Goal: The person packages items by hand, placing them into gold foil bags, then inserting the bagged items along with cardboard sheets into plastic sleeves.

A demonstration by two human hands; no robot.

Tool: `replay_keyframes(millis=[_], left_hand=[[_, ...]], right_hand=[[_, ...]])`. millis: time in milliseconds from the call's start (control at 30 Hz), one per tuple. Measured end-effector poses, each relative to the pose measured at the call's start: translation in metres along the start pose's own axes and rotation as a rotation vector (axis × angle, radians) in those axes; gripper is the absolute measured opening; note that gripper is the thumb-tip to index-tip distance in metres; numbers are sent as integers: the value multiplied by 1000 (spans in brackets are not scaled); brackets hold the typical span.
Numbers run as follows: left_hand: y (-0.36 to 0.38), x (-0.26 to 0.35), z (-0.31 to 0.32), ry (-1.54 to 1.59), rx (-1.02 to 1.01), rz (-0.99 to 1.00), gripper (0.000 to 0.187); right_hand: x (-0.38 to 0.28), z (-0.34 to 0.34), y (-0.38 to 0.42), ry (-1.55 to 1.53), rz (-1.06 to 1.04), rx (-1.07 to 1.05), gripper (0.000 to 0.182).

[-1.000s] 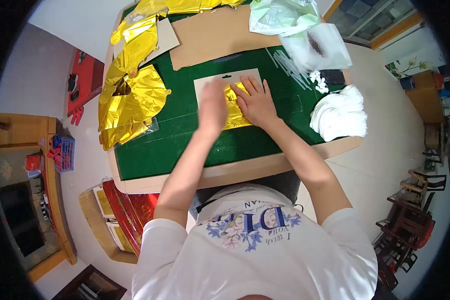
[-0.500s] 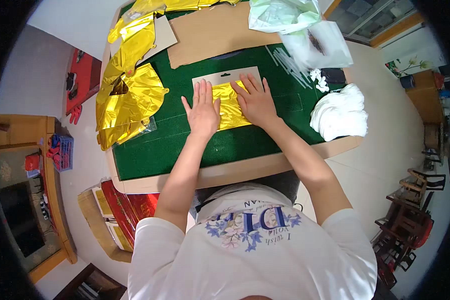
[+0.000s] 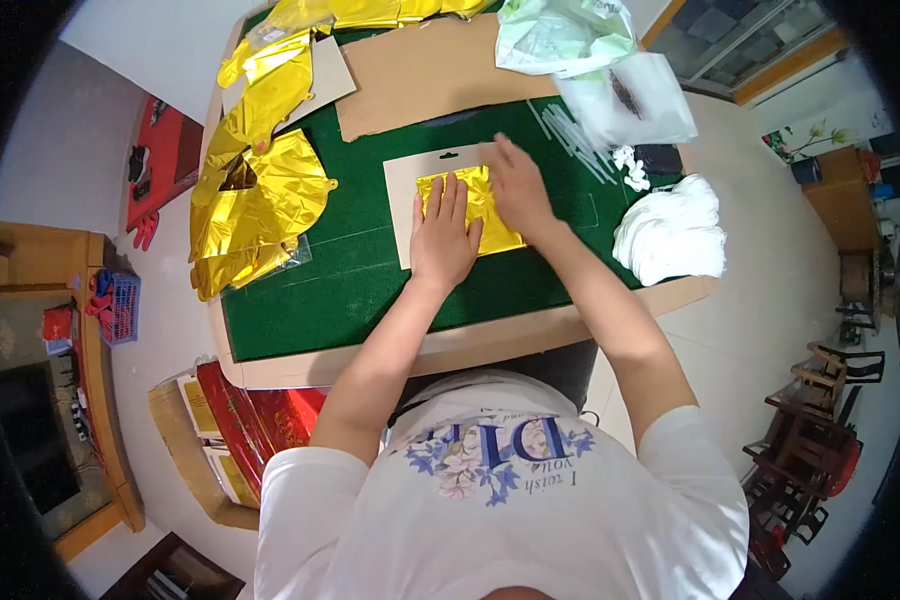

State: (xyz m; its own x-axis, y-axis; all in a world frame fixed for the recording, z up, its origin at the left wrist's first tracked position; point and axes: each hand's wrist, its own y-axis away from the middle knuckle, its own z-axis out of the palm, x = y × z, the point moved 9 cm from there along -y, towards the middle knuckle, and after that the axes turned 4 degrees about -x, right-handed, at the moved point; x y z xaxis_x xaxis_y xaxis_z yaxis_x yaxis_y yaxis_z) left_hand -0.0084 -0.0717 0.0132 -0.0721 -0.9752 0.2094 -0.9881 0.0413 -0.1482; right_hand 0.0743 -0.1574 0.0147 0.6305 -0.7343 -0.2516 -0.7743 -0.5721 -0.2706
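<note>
A gold foil piece (image 3: 492, 238), folded into a rectangle, lies on a cardboard card (image 3: 401, 200) with a hang slot at its top. My left hand (image 3: 446, 240) rests flat on the left part of the foil, fingers stretched out. At the foil's upper right is my right hand (image 3: 518, 190), somewhat blurred, its fingers extended and no object visible in it. The card lies on the green tabletop (image 3: 340, 285).
Crumpled gold foil (image 3: 260, 205) covers the table's left side. A brown cardboard sheet (image 3: 420, 75) lies at the back. To the right are plastic bags (image 3: 567, 38), pale strips (image 3: 573, 140), a black object (image 3: 660, 158) and a white bundle (image 3: 672, 232).
My left hand has moved right, further onto the foil, uncovering the card's left side. My right hand has shifted slightly up and turned, with its fingers closer together.
</note>
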Motion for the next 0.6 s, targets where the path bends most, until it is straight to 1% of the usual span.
replay_keyframes(millis=[67, 100, 133, 200, 233, 267, 333, 367, 400, 467, 533, 600], left_hand=[[1, 0, 0, 1, 19, 3, 57], [1, 1, -1, 2, 30, 8, 57], [1, 1, -2, -2, 38, 13, 57], [1, 1, -1, 20, 33, 9, 57], [1, 1, -2, 17, 47, 16, 57], [2, 1, -2, 27, 48, 13, 58], [2, 1, -3, 33, 67, 15, 58], [2, 1, -3, 28, 65, 17, 57], [2, 1, -4, 23, 64, 18, 57], [3, 3, -8, 20, 86, 26, 57], [2, 2, -7, 48, 61, 14, 57], [3, 2, -8, 44, 93, 24, 57]], right_hand=[[33, -11, -20, -92, 149, 100, 38], [36, -16, -32, -96, 105, 60, 39], [38, -23, -44, -94, 103, 70, 39], [53, -6, -63, -92, 253, -283, 43], [62, 2, -74, -163, 196, -203, 44], [66, -1, -82, -156, 192, -188, 44], [62, 21, -91, -212, 89, -496, 40], [59, 25, -91, -235, 147, -638, 38], [62, 28, -92, -228, 140, -622, 38], [46, 17, -96, -236, -38, -454, 37], [36, 18, -95, -279, -80, -537, 37], [36, 28, -98, -234, -23, -615, 32]])
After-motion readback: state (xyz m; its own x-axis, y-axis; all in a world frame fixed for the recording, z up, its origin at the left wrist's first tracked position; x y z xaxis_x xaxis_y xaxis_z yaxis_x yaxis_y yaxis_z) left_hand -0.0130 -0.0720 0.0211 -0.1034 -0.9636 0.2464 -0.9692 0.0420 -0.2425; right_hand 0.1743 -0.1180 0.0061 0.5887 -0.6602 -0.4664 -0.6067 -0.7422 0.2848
